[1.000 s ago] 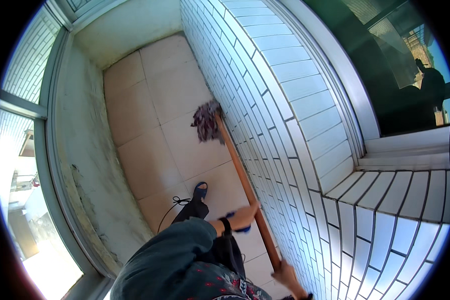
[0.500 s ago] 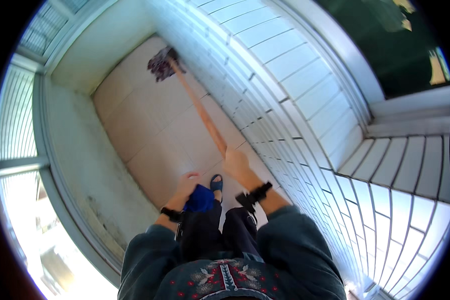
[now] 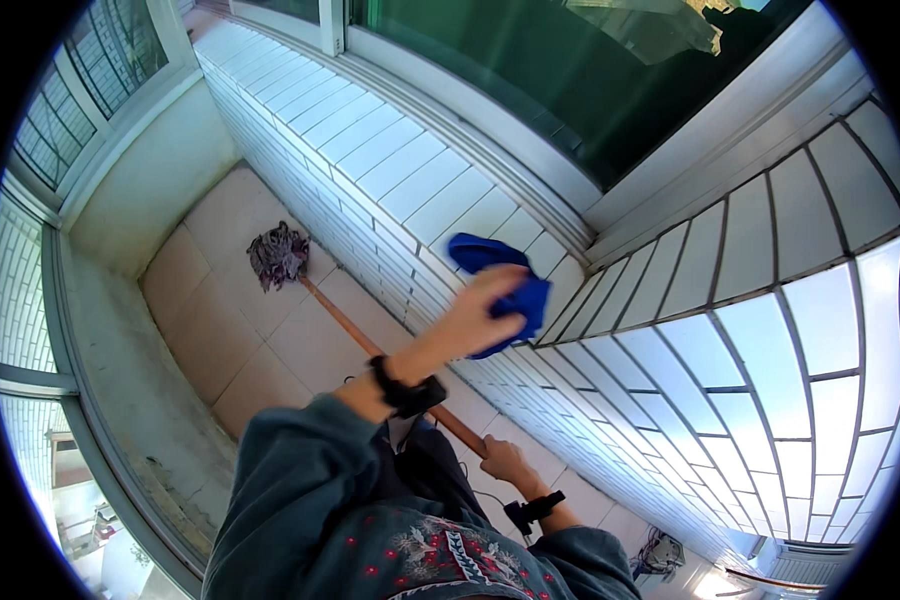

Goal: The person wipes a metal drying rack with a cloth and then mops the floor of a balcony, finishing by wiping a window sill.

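My left hand point(image 3: 470, 318) reaches across to the right, fingers and thumb closed on a blue cloth point(image 3: 532, 300). The cloth is spread at the tiled window sill point(image 3: 440, 188), near its right corner; whether it touches the tiles I cannot tell. Lower down, my right hand point(image 3: 506, 462) is wrapped round the upper end of a wooden mop handle point(image 3: 342, 322). That handle slants away to the far left, and my left forearm hides part of it. At its far end the purplish-grey mop head point(image 3: 278, 255) rests on the floor.
White brick-like tiles point(image 3: 770, 400) cover the wall on my right, below a metal-framed window point(image 3: 550, 110). A low plastered wall point(image 3: 120, 330) with windows above runs along the left. Beige tiles point(image 3: 220, 290) make up the floor. Some clutter point(image 3: 660, 552) lies at the lower right.
My left hand has swung up and right with the blue cloth, from by my legs to the sill. My right hand, still on the handle, is lower and farther right in view. The view has turned right.
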### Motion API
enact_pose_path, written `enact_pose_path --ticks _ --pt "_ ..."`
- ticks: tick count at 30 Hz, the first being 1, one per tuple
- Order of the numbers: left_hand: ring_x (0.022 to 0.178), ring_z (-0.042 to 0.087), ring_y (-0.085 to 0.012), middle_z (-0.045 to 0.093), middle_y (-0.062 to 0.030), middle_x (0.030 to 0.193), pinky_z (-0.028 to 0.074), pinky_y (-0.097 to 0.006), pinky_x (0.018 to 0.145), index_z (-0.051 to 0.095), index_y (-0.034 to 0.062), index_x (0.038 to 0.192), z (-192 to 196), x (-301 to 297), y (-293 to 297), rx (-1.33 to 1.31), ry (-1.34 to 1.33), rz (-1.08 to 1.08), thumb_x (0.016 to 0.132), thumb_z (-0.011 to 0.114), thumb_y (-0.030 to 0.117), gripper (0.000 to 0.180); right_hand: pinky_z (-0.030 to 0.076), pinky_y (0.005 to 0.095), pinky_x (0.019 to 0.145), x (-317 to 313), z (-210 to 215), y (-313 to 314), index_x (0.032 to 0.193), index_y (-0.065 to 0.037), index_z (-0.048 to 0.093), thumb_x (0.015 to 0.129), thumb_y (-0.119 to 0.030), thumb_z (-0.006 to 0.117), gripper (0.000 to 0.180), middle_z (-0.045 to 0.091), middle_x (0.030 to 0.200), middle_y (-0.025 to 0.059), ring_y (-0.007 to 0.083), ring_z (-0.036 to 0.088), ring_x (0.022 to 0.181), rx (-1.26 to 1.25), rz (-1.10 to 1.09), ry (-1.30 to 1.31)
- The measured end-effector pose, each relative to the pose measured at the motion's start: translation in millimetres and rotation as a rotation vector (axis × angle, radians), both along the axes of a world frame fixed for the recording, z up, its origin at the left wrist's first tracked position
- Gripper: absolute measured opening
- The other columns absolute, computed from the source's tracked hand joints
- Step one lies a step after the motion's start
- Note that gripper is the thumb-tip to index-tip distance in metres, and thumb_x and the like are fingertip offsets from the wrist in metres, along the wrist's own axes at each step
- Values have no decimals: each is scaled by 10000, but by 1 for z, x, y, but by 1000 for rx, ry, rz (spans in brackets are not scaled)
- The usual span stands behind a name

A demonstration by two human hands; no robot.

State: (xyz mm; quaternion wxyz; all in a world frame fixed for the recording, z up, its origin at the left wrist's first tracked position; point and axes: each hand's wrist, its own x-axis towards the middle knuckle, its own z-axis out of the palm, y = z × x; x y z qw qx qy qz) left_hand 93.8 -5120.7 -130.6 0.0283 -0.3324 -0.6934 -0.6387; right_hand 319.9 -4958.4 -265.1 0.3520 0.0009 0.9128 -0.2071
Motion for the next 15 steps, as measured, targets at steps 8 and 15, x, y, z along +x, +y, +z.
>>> enact_pose_path --ticks 8,15 --pt "1300 234 -259 333 -56 1369 136 -527 1049 465 158 1241 -57 -39 83 -940 507 47 750 606 356 548 457 477 714 -17 15 8 913 -9 506 685 -131 527 259 607 801 249 420 586 781 -9 -31 -44" --pt "1295 214 -293 319 -68 1333 223 -575 995 414 151 1216 -55 -185 -54 -1176 125 713 743 643 312 550 460 452 679 -31 10 16 899 -16 511 663 -155 556 278 608 734 213 392 590 742 20 -11 -33"
